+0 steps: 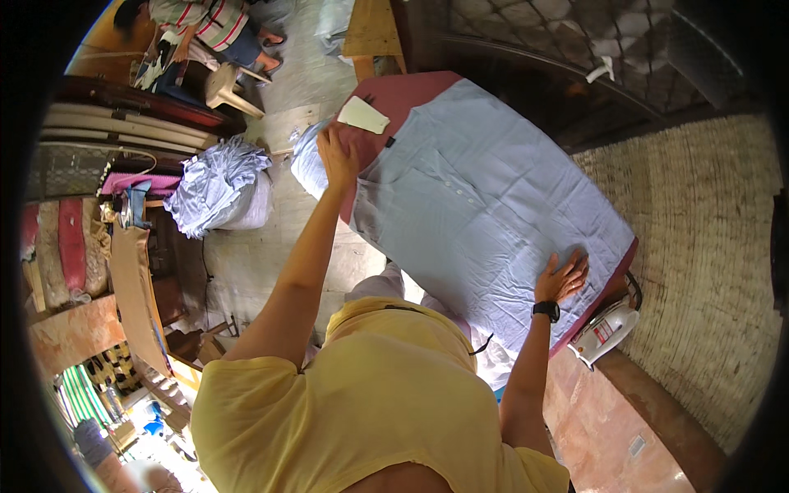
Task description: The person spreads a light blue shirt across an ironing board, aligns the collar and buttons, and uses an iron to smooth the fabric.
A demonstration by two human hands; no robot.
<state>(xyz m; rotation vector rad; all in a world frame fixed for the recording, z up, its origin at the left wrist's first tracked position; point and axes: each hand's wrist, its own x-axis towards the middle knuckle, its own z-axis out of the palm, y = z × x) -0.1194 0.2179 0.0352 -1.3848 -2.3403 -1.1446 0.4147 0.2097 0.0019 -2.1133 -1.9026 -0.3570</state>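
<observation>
A light blue shirt (pixel 460 197) with a short button placket lies spread over a dark red padded ironing table (pixel 419 89). My right hand (pixel 563 278) rests flat on the lower part of the shirt, fingers stretched out and a dark watch on the wrist. At the table's left edge is my left hand (pixel 339 160), its fingers apart, close to the shirt's collar end. Just beyond those fingers lies a pale, flat card-like piece (pixel 363 115). More light blue cloth (pixel 308 160) hangs beside the left hand.
A white iron (pixel 604 333) stands off the table's right end. On the left sits a heap of light blue garments (pixel 218 185). A person (pixel 214 33) is at the far left near a plastic stool (pixel 226 89). A metal lattice (pixel 567 33) runs behind the table.
</observation>
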